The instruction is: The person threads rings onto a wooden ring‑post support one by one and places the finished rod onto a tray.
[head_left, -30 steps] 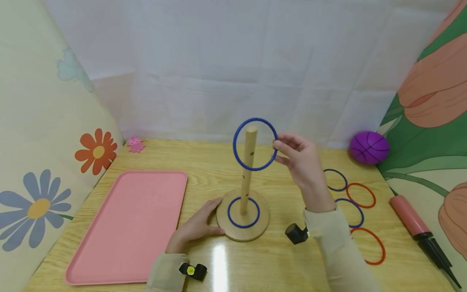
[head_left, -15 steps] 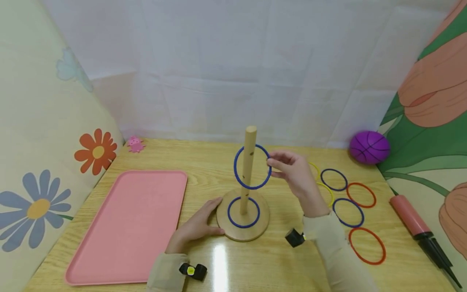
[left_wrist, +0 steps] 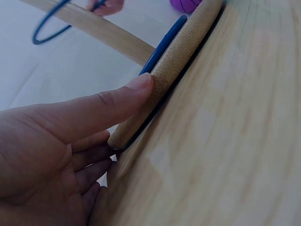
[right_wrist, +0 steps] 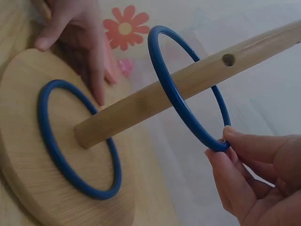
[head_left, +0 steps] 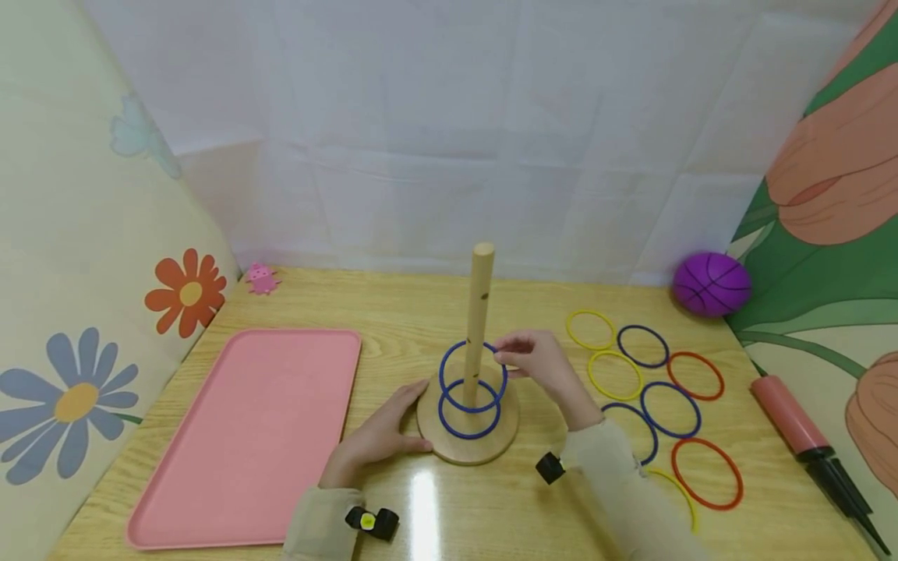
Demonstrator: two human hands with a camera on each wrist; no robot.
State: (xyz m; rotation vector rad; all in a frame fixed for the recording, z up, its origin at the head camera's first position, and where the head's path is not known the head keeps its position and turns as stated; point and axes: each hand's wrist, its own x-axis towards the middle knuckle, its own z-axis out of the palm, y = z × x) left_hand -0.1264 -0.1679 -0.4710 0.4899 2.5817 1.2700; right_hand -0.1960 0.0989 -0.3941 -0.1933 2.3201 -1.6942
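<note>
A wooden ring-toss stand has an upright pole [head_left: 480, 296] and a round base [head_left: 507, 427]. My left hand [head_left: 382, 428] holds the base at its left rim, thumb and fingers spread along the edge. A blue ring [right_wrist: 70, 176] lies flat on the base around the pole. Between thumb and fingertips, my right hand [head_left: 540, 365] pinches the right side of another blue ring [right_wrist: 171, 92]. That ring encircles the lower pole, tilted and apart from the ring below it.
Right of the stand lie several loose rings, among them a yellow ring [head_left: 589, 376], a blue ring [head_left: 641, 399] and a red ring [head_left: 739, 483]. Farther right are a purple ball [head_left: 712, 284] and a pump [head_left: 789, 413]. A pink tray [head_left: 252, 436] and small pink toy [head_left: 262, 279] are left.
My right hand has lowered the blue ring from the pole's top to near the base. The left hand stays at the base. More loose rings show past the right arm.
</note>
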